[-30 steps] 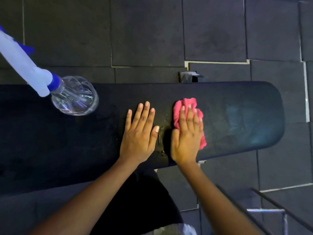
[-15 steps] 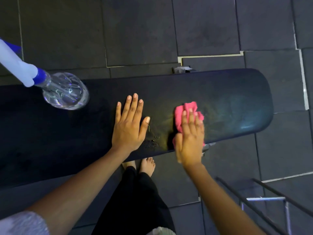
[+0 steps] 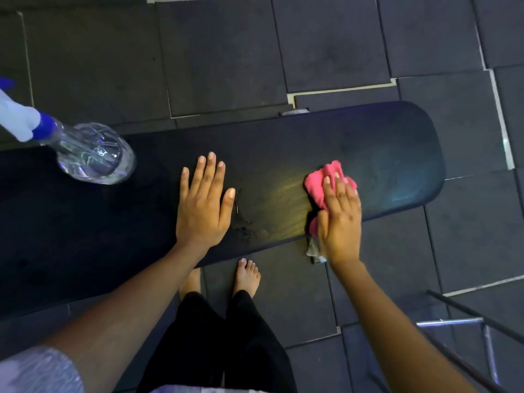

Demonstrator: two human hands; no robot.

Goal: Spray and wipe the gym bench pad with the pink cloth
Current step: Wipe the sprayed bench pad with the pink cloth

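View from above onto a dark bench pad [image 3: 368, 143], which runs across the middle of the frame from the left edge to a rounded end at the right. The left hand [image 3: 202, 205] lies flat on the pad at the centre of the frame, palm down, fingers straight and close together, thumb spread to the right; it holds nothing. The right hand [image 3: 338, 219] lies right of centre at the pad's lower edge, fingers straight and laid over the pink cloth [image 3: 320, 182], pressing it against the pad rather than gripping it. The cloth is bunched and shows above and to the left of the fingers. The heel of this hand overhangs the pad's edge.

Between the two hands the pad shows a pale sheen, with small dark specks [image 3: 243, 231] near its lower edge, just beside the left thumb. A clear spray bottle [image 3: 93, 157] with a blue collar and white head stands on the pad at the upper left of the frame, well apart from both hands.

Dark floor tiles [image 3: 226, 52] with pale seams surround the bench. Two bare feet [image 3: 246, 276] and black trousers [image 3: 226, 350] appear at the bottom centre, a light sleeve [image 3: 37, 373] at the lower left and a metal frame [image 3: 450, 321] at the lower right.
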